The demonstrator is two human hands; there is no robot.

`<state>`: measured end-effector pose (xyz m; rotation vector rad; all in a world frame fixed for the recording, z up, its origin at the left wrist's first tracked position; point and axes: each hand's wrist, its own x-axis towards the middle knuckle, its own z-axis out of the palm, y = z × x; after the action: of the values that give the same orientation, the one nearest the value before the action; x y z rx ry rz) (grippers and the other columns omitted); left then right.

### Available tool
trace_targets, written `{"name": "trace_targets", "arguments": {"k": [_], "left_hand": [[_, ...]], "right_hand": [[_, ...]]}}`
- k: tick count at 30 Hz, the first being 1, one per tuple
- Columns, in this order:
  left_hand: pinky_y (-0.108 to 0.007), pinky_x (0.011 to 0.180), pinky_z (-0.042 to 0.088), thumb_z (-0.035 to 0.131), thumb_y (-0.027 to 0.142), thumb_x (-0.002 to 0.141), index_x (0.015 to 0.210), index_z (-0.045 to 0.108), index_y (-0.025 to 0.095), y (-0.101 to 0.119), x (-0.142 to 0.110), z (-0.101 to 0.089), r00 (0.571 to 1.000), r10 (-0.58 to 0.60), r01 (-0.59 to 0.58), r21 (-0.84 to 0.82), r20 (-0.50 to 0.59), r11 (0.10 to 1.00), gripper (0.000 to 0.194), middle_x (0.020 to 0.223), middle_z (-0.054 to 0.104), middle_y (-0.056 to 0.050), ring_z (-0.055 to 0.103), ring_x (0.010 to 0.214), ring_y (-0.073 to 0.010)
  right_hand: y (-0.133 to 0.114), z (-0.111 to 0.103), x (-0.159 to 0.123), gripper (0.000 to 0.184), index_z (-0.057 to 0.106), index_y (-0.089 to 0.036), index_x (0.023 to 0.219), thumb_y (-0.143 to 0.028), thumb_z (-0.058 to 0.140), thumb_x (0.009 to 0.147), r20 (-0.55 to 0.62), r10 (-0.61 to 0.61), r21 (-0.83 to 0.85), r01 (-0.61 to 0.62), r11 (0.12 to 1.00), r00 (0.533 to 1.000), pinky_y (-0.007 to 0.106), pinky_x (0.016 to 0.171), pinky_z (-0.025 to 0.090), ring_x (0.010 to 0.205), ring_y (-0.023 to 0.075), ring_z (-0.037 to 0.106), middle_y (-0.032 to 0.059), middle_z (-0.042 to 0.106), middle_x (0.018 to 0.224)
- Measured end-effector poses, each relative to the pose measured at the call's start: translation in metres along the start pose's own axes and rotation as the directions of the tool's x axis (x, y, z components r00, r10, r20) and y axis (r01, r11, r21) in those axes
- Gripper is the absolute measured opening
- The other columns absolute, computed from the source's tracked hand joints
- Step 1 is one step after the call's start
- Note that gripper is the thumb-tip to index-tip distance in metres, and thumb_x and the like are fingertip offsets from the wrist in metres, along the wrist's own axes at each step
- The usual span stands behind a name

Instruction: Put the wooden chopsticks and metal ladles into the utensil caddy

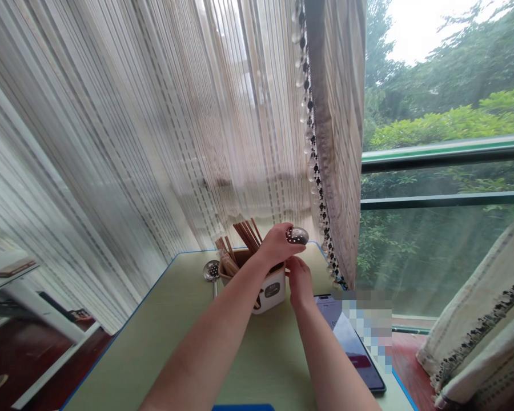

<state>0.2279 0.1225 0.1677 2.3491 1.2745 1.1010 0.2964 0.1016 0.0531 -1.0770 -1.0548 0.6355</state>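
My left hand (278, 244) reaches across above a white utensil box (272, 297). It is closed on a slotted spoon (298, 236), whose perforated metal bowl sticks out to the right of the fingers; its handle is hidden. At the box's right side, my right hand (300, 281) has curled fingers against the rim. Brown chopsticks (247, 235) stand up out of the box, and a bundle in clear wrapping (227, 258) leans at its left corner. Left of the box, a second perforated ladle (212, 271) lies on the table, partly behind my forearm.
The pale green table (163, 337) has a blue edge. A phone (351, 342) lies on it beside my right forearm. Striped curtains (154, 114) hang behind the table, and a window (445, 240) is at the right. Another table (8, 268) stands at far left.
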Motion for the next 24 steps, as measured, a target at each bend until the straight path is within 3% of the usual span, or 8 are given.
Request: {"name": "trace_targets", "arguments": {"k": [4, 14, 20, 24], "left_hand": [[-0.032, 0.083, 0.045, 0.073, 0.037, 0.056, 0.111, 0.055, 0.018, -0.009, 0.002, 0.004, 1.0, -0.014, 0.015, -0.084, 0.022, 0.996, 0.061, 0.101, 0.059, -0.006, 0.057, 0.089, -0.0189], [-0.037, 0.09, 0.043, 0.075, 0.042, 0.054, 0.124, 0.045, 0.016, -0.009, -0.006, 0.006, 0.999, -0.022, 0.031, -0.222, 0.045, 0.975, 0.08, 0.124, 0.047, -0.014, 0.052, 0.106, -0.0248], [-0.038, 0.088, 0.046, 0.076, 0.037, 0.056, 0.119, 0.049, 0.019, 0.0, -0.017, 0.001, 0.999, -0.047, 0.045, -0.254, -0.002, 0.966, 0.071, 0.124, 0.048, -0.012, 0.053, 0.106, -0.0243], [-0.034, 0.086, 0.048, 0.066, 0.033, 0.07, 0.109, 0.055, 0.02, 0.017, -0.03, -0.02, 0.982, -0.001, -0.067, -0.35, -0.19, 0.934, 0.042, 0.118, 0.054, -0.009, 0.054, 0.105, -0.0196]], "right_hand": [[-0.006, 0.0, -0.001, 0.031, 0.062, -0.015, 0.083, -0.035, 0.039, 0.077, 0.046, 0.201, 0.18, -0.207, 0.962, 0.978, 0.027, 0.052, 0.047, 0.069, 0.0193, 0.062, 0.0083, 0.067, 0.077], [-0.02, 0.001, -0.004, 0.034, 0.061, -0.014, 0.087, -0.041, 0.041, 0.078, 0.092, 0.221, 0.224, -0.237, 0.945, 0.971, 0.027, 0.049, 0.046, 0.064, 0.0191, 0.061, 0.0094, 0.066, 0.076], [-0.017, 0.0, -0.004, 0.031, 0.062, -0.016, 0.084, -0.04, 0.044, 0.076, 0.093, 0.236, 0.218, -0.251, 0.943, 0.967, 0.029, 0.051, 0.046, 0.065, 0.0199, 0.061, 0.0075, 0.066, 0.074], [-0.013, -0.002, -0.001, 0.028, 0.059, -0.017, 0.082, -0.04, 0.045, 0.075, -0.02, 0.252, 0.127, -0.247, 0.961, 0.968, 0.03, 0.054, 0.047, 0.071, 0.0215, 0.062, 0.0066, 0.065, 0.075]]}}
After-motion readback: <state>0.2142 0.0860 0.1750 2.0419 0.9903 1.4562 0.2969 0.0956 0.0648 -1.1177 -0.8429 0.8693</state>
